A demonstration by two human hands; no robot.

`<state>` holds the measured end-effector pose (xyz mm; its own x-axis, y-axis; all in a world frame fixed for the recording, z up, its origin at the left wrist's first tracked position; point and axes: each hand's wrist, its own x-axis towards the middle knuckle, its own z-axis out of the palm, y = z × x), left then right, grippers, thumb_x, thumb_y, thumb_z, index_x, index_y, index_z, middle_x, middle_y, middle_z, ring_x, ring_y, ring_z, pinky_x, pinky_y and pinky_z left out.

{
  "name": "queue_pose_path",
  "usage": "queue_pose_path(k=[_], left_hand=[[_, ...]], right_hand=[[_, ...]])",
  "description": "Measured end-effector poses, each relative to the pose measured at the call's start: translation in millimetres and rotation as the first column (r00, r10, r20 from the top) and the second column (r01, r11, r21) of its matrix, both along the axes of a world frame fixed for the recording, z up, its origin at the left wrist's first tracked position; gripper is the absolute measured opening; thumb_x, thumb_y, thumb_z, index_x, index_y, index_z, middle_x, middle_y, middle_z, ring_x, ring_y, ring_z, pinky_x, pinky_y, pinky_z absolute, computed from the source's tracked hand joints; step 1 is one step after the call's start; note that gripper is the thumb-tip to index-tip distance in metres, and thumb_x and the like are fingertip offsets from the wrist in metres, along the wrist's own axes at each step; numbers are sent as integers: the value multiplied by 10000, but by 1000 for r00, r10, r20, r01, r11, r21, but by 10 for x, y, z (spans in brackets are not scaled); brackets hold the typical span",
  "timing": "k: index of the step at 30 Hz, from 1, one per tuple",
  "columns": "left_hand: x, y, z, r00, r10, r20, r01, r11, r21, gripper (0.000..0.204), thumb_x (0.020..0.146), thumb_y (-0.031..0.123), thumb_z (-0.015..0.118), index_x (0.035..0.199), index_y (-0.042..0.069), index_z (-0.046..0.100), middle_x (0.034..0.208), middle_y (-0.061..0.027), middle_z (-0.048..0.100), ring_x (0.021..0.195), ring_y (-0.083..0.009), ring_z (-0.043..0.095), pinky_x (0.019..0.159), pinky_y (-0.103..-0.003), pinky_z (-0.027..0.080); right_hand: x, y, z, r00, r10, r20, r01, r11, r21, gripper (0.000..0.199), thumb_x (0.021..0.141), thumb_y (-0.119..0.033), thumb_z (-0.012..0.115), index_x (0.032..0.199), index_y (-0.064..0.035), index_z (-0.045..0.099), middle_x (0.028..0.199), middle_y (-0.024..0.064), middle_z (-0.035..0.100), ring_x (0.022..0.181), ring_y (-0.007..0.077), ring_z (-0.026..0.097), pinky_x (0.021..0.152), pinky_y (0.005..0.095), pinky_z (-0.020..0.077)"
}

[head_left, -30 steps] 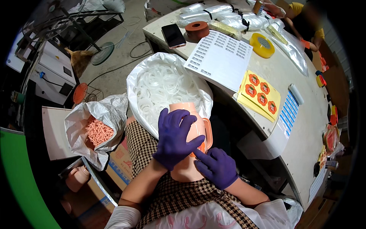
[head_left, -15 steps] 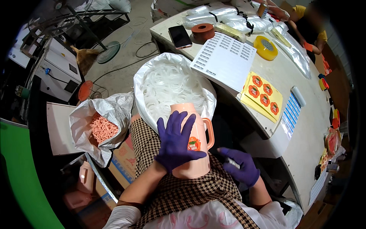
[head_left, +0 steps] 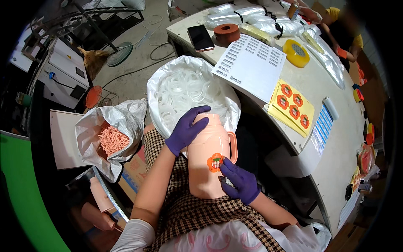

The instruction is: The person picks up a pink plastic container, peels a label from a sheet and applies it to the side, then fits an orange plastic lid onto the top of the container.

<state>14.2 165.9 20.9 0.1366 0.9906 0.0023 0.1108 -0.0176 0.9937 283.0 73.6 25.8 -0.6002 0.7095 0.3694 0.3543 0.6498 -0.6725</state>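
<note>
By the pink jug (head_left: 203,178), the right hand (head_left: 241,181) mostly hides a small dark object (head_left: 222,179) — kind unclear; far beyond the jug, a co-worker's head (head_left: 351,20) is blurred.

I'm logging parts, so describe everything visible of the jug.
The jug is glossy pink, plastic-looking, with a narrower neck, a loop handle on its right and an orange sticker on its front. It rests on the checked apron, neck pointing away. Left fingers cup its neck; right fingers are at the sticker's edge.
</note>
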Motion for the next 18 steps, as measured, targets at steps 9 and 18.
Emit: queue_pose_path(k=[9,18], left_hand=[[-202,-75,7,973,221,73,-227,970,88,189,940,202,645,885,21,631,872,-18,624,783,-122,536,767,-302,456],[170,33,456,725,167,-668,-135,986,100,432,947,429,560,781,37,632,817,-196,592,869,-398,569,776,-486,466]], right_hand=[[517,81,424,998,0,-57,-18,951,-307,504,810,-165,788,1273,-51,626,1277,163,644,1087,291,674,907,361,540],[594,1843,989,867,-497,-43,489,830,268,207,902,-126,677,1080,-25,705,921,150,639,782,282,651,696,349,519]])
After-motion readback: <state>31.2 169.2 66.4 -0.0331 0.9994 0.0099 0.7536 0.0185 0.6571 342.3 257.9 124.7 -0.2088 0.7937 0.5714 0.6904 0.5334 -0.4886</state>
